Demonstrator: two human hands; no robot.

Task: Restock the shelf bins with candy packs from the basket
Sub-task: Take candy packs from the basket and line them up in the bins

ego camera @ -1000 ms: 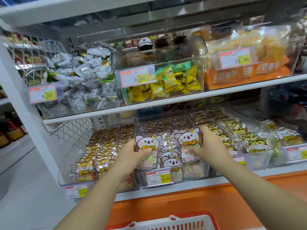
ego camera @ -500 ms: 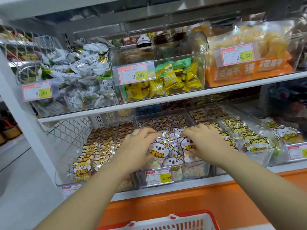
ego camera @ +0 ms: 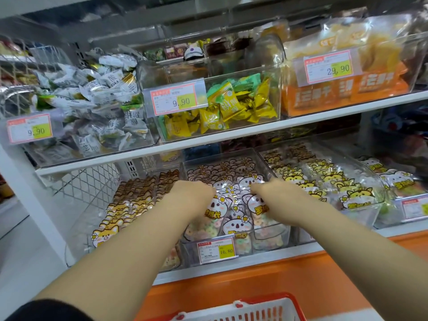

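Koala-print candy packs stand in rows in the clear middle bin on the lower shelf. My left hand and my right hand are both inside this bin, on top of the front packs. Each hand's fingers bend down among the packs, and the fingertips are hidden, so I cannot tell whether they grip a pack. The red and white basket shows only its rim at the bottom edge, below my arms.
A bin of brown fox-print packs sits to the left and one of yellow cat-print packs to the right. The upper shelf overhangs close above, carrying bins of wrapped sweets. A price tag hangs on the middle bin's front.
A second ago each hand held up a koala pack in front of the bin. Both hands then lowered the packs into the bin and have reached further back.
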